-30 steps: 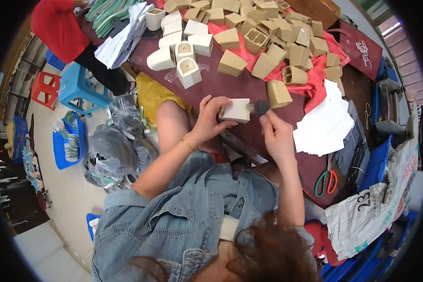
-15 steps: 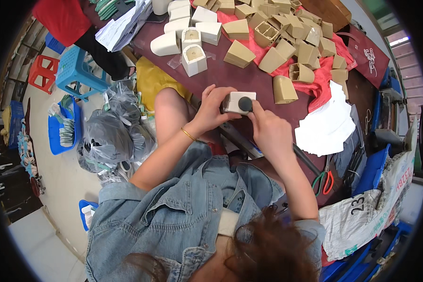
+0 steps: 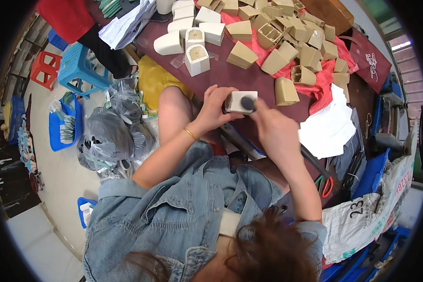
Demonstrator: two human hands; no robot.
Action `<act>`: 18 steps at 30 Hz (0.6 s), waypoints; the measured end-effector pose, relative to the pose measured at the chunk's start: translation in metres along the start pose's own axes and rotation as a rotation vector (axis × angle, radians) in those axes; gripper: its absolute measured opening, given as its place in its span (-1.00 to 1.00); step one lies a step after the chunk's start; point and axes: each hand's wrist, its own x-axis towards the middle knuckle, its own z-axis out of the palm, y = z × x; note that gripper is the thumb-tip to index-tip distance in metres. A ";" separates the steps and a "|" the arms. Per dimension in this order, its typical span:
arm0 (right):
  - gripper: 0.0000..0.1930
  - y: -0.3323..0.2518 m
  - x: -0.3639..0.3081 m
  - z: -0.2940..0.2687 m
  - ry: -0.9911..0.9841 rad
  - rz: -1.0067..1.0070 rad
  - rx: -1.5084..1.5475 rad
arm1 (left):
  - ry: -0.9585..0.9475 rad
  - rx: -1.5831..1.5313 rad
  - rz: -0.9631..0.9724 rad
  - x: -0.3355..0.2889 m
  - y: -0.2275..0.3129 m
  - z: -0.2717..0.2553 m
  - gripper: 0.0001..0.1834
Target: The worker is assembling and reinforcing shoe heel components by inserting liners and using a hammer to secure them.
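Left hand (image 3: 217, 105) grips white block (image 3: 240, 101) from its left side, fingers curled around it, just above frame centre. Right hand (image 3: 272, 127) closed around dark round tool (image 3: 247, 102), pressing it against block face. Block held over maroon table (image 3: 230, 77). Tan blocks (image 3: 286, 51) piled on red cloth (image 3: 322, 82), upper right. White blocks (image 3: 192, 40) upper centre. White sheets (image 3: 329, 131) right of hands. Scissors (image 3: 325, 184) lower right. Blue stool (image 3: 80, 66) upper left.
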 end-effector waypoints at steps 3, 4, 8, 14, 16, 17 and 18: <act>-0.73 0.014 0.005 0.008 -0.240 -0.023 -0.121 | -0.019 0.002 0.004 0.004 0.000 0.002 -0.32; -0.73 0.008 0.007 0.000 -0.240 -0.028 -0.113 | -0.020 0.010 -0.001 0.003 -0.002 0.000 -0.32; -0.72 0.003 0.000 0.010 -0.265 0.039 -0.136 | -0.009 0.019 0.001 0.001 0.003 0.000 -0.35; -0.76 0.035 -0.018 0.038 0.039 0.235 0.409 | -0.014 0.040 0.009 0.009 -0.005 0.001 -0.34; -0.77 0.059 -0.056 0.025 0.153 0.540 0.439 | -0.022 0.014 -0.002 0.003 -0.005 0.002 -0.33; -0.72 0.065 -0.074 0.010 0.269 0.692 0.434 | -0.002 0.035 0.006 0.005 0.001 -0.001 -0.34; -0.65 0.088 -0.099 0.007 0.451 0.754 0.325 | -0.026 0.026 -0.017 0.008 0.006 -0.003 -0.35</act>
